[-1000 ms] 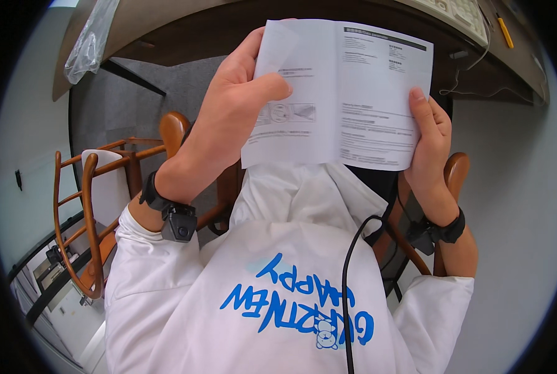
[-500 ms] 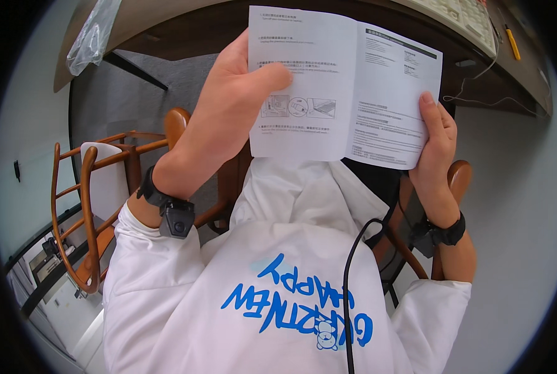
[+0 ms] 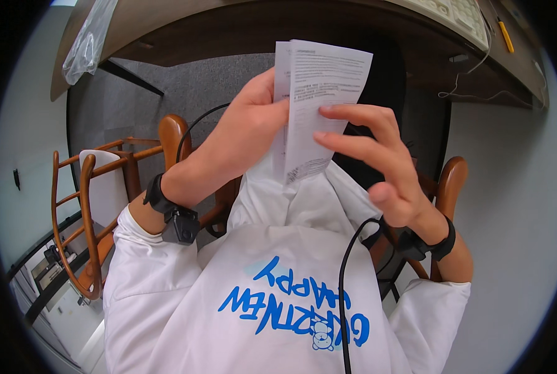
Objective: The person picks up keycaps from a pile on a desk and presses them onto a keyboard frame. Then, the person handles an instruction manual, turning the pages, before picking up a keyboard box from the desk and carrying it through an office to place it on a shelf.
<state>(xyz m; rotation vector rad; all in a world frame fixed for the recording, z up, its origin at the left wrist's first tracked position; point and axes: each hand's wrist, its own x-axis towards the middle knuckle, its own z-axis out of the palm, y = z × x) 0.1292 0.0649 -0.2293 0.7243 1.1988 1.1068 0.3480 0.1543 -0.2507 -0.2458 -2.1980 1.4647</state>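
I see the right hand (image 3: 387, 153) half-spread, gripping nothing, two fingertips apparently on the folded booklet (image 3: 331, 71) at its 10 o'clock. Left hand (image 3: 253, 118) nearer, pinching the booklet's left side from 9. Long axis roughly 12–6, top leaning toward 1. Desk (image 3: 185, 34) beyond, 12 o'clock.

Soft, even light (edges bowed, corners black)

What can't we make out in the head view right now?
Left hand: head view, fingertips hidden by the booklet.
Booklet's inner pages: head view, mostly covered by its front leaf.
Booklet's fine print: head view, too small and blurred.
Keyboard: head view, cut off by top edge.
Clear plastic bag: same.
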